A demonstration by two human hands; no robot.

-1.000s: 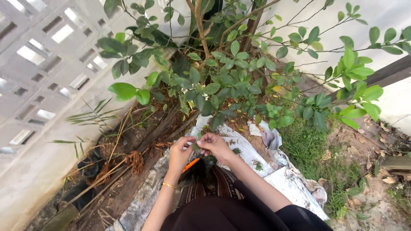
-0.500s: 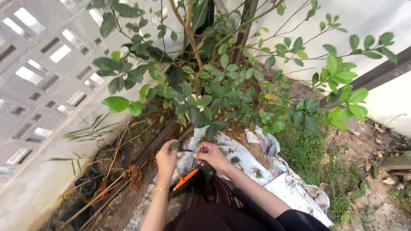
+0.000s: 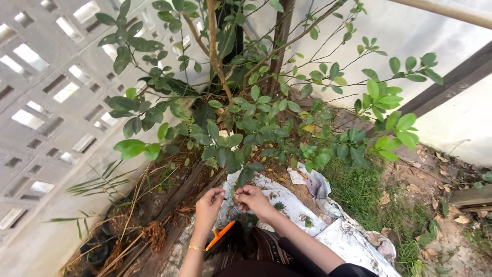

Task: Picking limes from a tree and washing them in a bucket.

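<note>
Below the shrub (image 3: 256,123), over a white sheet (image 3: 338,231), the left hand (image 3: 208,205) and right hand (image 3: 253,199) are brought together, fingertips narrowly pinched on a small green sprig (image 3: 234,196). Stripping or sorting it seems the step in hand; a firm pinch and gentle pull would be called for. An orange-handled tool (image 3: 219,235) is partly hidden; the sprig's details cannot be made out.

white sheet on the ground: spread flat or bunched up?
Mostly spread, but rumpled. The white sheet lies open across the soil under the shrub, with folds and raised creases near its far corner and right edge; leaf bits lie on it.
</note>
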